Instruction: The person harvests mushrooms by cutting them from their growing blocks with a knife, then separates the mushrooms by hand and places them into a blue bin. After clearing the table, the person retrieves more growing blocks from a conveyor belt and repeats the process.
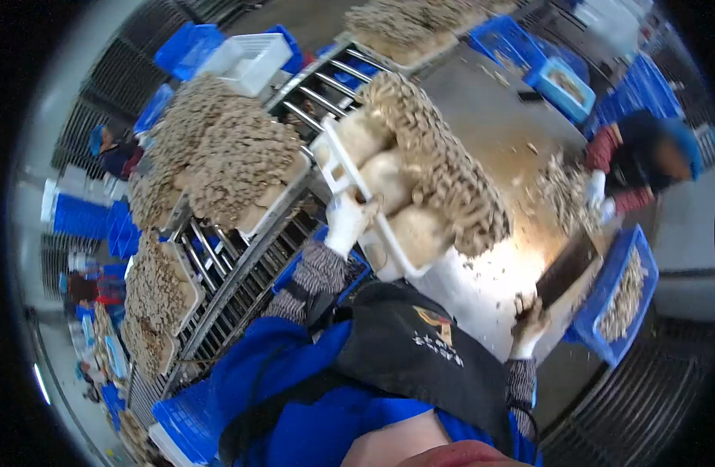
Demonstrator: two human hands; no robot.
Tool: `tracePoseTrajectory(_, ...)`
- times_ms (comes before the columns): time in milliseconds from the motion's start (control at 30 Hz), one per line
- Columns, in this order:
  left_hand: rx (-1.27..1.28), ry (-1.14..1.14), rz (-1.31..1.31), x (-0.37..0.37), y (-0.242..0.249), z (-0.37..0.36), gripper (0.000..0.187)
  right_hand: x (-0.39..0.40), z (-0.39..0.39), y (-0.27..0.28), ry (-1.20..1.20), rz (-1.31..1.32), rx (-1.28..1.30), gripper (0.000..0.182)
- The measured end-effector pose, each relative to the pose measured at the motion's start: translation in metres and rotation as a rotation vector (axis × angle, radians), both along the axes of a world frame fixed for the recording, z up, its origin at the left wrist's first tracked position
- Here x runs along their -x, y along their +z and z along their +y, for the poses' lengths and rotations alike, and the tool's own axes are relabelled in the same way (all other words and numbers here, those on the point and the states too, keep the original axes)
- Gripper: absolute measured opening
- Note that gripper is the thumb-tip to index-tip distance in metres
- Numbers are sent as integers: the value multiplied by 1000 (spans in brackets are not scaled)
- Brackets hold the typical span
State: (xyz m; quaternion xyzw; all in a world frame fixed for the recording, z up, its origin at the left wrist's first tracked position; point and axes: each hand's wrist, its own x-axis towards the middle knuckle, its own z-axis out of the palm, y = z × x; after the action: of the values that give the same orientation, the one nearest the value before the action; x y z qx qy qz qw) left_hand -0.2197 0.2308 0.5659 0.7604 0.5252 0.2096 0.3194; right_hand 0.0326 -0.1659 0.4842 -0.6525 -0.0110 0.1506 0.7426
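Observation:
My left hand (348, 224), in a white glove with soiled fingertips, grips the near rim of a white plastic crate (389, 245). The crate stands tilted, its pale round mushroom grow bags (390, 180) showing, with a dense bank of brown-capped mushrooms (443, 159) growing out of their far side. Low on the right, my gloved right hand (530, 325) has its fingers curled beside a dark brown flat piece (566, 268) at the table's edge. A small dark shape shows at those fingers, too blurred to name.
Mushroom-laden crates (225, 148) line a roller conveyor (241, 257) on the left. A co-worker (645, 156) handles loose mushrooms (564, 191) across the metal table (482, 93). A blue crate (626, 296) of cut mushrooms is at right; a light-blue basket (564, 87) stands farther back.

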Motion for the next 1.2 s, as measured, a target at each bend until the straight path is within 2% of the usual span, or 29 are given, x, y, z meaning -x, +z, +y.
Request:
tracePoseTrajectory(33,-391,-39,109,-15,-5,-6,53,2,-10,10,62,-46,139,23)
tracePoseTrajectory(67,-395,-92,183,-34,-7,-8,56,6,-15,27,123,-97,276,18)
tracePoseTrajectory(133,-418,-209,121,-66,14,-9,41,23,0,73,164,5,215,10)
tracePoseTrajectory(167,-704,-178,102,-81,9,-12,32,25,8,86,178,-195,286,13)
tracePoseTrajectory(233,-920,-233,44,-106,26,-16,23,28,8,108,288,-222,280,13)
tracePoseTrajectory(267,-921,-255,31,-113,29,-17,23,30,6,122,347,-246,398,14)
tracePoseTrajectory(300,-926,-398,-8,-112,19,-2,19,40,21,127,406,-271,514,16)
tracePoseTrajectory(333,-935,-543,-47,-120,19,3,15,42,31,141,418,-375,602,22)
tracePoseTrajectory(367,-938,-561,-59,-126,16,4,15,38,36,143,443,-522,633,26)
tracePoseTrajectory(433,-791,-725,-149,-134,1,13,14,30,64,162,540,-610,749,25)
tracePoseTrajectory(467,-765,-778,-84,-135,0,18,22,21,77,166,534,-599,764,25)
tracePoseTrajectory(500,-755,-786,-95,-136,1,20,22,11,88,169,629,-577,841,24)
tracePoseTrajectory(533,-632,-873,-82,-137,3,23,24,2,97,172,728,-554,918,22)
tracePoseTrajectory(567,-502,-958,-68,-138,3,27,25,-6,104,175,727,-546,934,22)
tracePoseTrajectory(600,-488,-1027,-38,-137,9,31,34,-12,111,179,748,-572,965,20)
tracePoseTrajectory(633,-466,-1034,-47,-137,14,36,34,-16,118,183,773,-594,996,18)
tracePoseTrajectory(700,-280,-1276,255,-138,48,40,48,-22,129,206,807,-507,1058,16)
tracePoseTrajectory(733,-290,-1355,198,-138,47,46,61,-25,132,213,832,-469,1086,16)
tracePoseTrajectory(833,-328,-1501,230,-141,57,52,69,-32,136,222,862,-445,1158,16)
tracePoseTrajectory(900,-290,-1527,191,-143,50,54,75,-34,141,224,865,-426,1209,16)
tracePoseTrajectory(1000,-319,-1497,391,-145,47,52,78,-35,149,229,852,-402,1273,16)
tracePoseTrajectory(1033,-301,-1510,387,-145,46,51,78,-37,148,227,855,-381,1282,16)
tracePoseTrajectory(1100,-332,-1480,343,-143,44,52,79,-40,144,220,809,-500,1216,16)
tracePoseTrajectory(1200,-321,-1460,361,-141,41,47,81,-44,143,207,799,-490,1246,16)
